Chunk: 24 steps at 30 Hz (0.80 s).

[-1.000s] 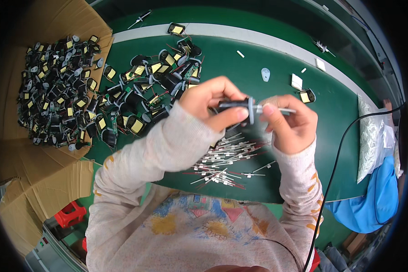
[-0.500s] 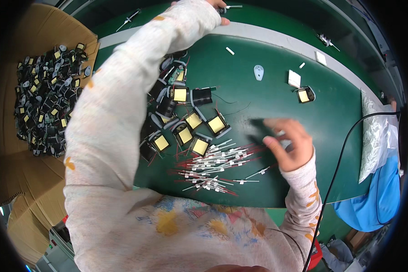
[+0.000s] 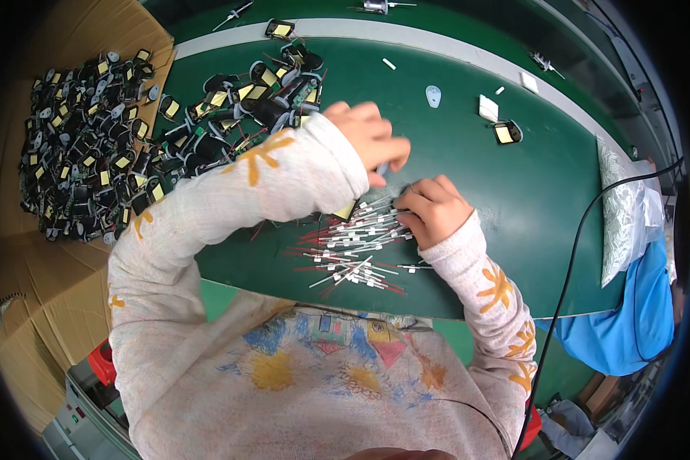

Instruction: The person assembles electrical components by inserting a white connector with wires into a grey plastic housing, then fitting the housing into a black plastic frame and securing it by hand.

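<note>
My left hand [image 3: 368,142] is over the middle of the green table, fingers curled down. A greyish edge shows under its fingertips; the rest of that piece is hidden. Just to the right and nearer, my right hand [image 3: 435,211] is closed at the right end of a pile of thin red-and-white leads [image 3: 356,241] with small white pieces on them. What its fingertips pinch is too small to make out. A yellow pad [image 3: 346,210] shows partly below my left sleeve. Many black housings with yellow pads [image 3: 257,92] lie to the left, partly behind my left forearm.
A cardboard box [image 3: 134,31] heaped with similar housings [image 3: 84,146] stands left. Rightward lie a grey teardrop-shaped plate [image 3: 433,96], a white block [image 3: 488,108] and one housing [image 3: 506,133]. A bag of white pieces [image 3: 617,215] and a black cable [image 3: 573,253] are at right.
My left hand has come back from the far ledge to the middle of the table, leaving a syringe-like tool there. My right hand has moved left and closed near the leads.
</note>
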Each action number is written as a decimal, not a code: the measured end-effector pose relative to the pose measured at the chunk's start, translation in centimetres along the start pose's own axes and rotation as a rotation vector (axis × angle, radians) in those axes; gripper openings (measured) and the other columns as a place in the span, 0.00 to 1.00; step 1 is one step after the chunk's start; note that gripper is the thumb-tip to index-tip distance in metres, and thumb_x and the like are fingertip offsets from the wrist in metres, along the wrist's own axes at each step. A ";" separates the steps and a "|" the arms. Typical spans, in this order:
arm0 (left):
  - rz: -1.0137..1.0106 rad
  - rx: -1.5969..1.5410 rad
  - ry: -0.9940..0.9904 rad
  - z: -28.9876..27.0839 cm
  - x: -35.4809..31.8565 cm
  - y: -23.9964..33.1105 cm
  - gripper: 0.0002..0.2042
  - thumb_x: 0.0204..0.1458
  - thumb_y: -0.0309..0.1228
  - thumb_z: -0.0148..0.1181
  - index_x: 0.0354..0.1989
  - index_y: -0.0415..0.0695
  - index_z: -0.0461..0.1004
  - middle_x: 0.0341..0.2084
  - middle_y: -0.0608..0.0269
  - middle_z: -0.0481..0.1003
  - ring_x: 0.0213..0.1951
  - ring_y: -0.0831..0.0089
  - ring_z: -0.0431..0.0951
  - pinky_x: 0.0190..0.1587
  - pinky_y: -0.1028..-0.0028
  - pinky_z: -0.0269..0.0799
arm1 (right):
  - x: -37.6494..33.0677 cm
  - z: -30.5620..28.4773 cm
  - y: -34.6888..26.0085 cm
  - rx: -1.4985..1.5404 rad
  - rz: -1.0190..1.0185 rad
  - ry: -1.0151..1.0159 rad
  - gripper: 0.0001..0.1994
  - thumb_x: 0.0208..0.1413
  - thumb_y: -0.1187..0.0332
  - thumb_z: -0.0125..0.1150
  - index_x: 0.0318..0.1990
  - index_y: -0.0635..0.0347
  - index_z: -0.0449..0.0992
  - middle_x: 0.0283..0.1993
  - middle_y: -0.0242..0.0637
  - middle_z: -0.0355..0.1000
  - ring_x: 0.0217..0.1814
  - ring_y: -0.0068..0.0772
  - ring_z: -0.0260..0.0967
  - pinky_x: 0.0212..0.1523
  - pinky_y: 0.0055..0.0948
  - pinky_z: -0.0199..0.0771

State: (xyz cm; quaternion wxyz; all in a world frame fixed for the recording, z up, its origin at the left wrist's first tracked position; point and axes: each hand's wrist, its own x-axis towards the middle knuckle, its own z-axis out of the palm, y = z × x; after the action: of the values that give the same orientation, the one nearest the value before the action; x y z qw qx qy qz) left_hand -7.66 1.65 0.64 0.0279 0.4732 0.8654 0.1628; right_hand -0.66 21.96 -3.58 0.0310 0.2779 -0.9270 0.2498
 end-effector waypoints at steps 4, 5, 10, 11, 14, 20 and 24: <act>-0.223 -0.351 0.384 -3.0 -1.5 2.5 0.18 0.37 0.25 0.67 0.38 0.43 0.70 0.31 0.61 0.71 0.34 0.67 0.71 0.40 0.71 0.67 | 0.0 0.2 0.0 -0.026 -0.010 -0.035 0.06 0.38 0.73 0.62 0.28 0.55 0.74 0.32 0.29 0.69 0.39 0.34 0.65 0.37 0.31 0.70; -0.220 -0.358 0.465 -2.7 -2.0 2.3 0.18 0.36 0.24 0.67 0.39 0.42 0.71 0.32 0.61 0.71 0.34 0.72 0.71 0.40 0.74 0.66 | 0.0 0.0 0.1 -0.026 -0.009 -0.033 0.06 0.38 0.73 0.62 0.28 0.55 0.74 0.32 0.29 0.69 0.39 0.34 0.65 0.37 0.31 0.70; -0.308 -0.434 0.540 -2.7 -4.3 3.4 0.15 0.36 0.25 0.67 0.36 0.43 0.75 0.33 0.63 0.74 0.36 0.68 0.71 0.40 0.73 0.67 | 0.2 -1.2 -0.1 -0.126 -0.114 -0.022 0.06 0.40 0.73 0.55 0.30 0.55 0.73 0.33 0.30 0.68 0.40 0.33 0.65 0.39 0.31 0.65; -0.277 -0.468 0.557 -2.3 -4.6 3.2 0.15 0.36 0.25 0.67 0.37 0.43 0.75 0.34 0.63 0.74 0.37 0.69 0.71 0.42 0.73 0.67 | 0.1 -0.4 0.3 -0.082 -0.166 -0.004 0.06 0.40 0.72 0.54 0.29 0.54 0.73 0.35 0.29 0.68 0.42 0.33 0.65 0.40 0.30 0.65; -0.226 -0.622 0.589 -0.6 -4.8 3.0 0.15 0.42 0.29 0.66 0.40 0.43 0.75 0.37 0.63 0.73 0.39 0.71 0.71 0.45 0.75 0.64 | 0.3 1.3 0.7 -0.023 -0.210 -0.006 0.05 0.40 0.71 0.54 0.28 0.54 0.73 0.37 0.29 0.68 0.43 0.32 0.64 0.41 0.29 0.65; -0.211 -1.370 0.617 1.3 -5.0 3.3 0.18 0.53 0.34 0.58 0.48 0.37 0.67 0.41 0.55 0.74 0.46 0.70 0.73 0.50 0.73 0.67 | 1.1 0.4 0.5 -0.109 -0.286 0.017 0.07 0.36 0.72 0.59 0.28 0.54 0.72 0.37 0.28 0.69 0.43 0.32 0.66 0.38 0.30 0.65; -0.182 -1.458 0.609 1.5 -5.6 2.6 0.18 0.53 0.32 0.58 0.48 0.37 0.64 0.40 0.51 0.75 0.46 0.67 0.75 0.51 0.71 0.68 | 1.1 -0.6 0.7 -0.104 -0.322 0.049 0.12 0.31 0.72 0.64 0.29 0.55 0.72 0.37 0.29 0.70 0.42 0.34 0.67 0.36 0.32 0.66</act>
State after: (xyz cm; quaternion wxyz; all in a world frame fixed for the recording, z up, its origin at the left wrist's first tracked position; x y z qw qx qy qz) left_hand -2.18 -1.31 -0.55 0.1058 0.1977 0.5458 0.8074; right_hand -2.06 22.21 -3.18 0.1075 0.4148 -0.8811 0.1999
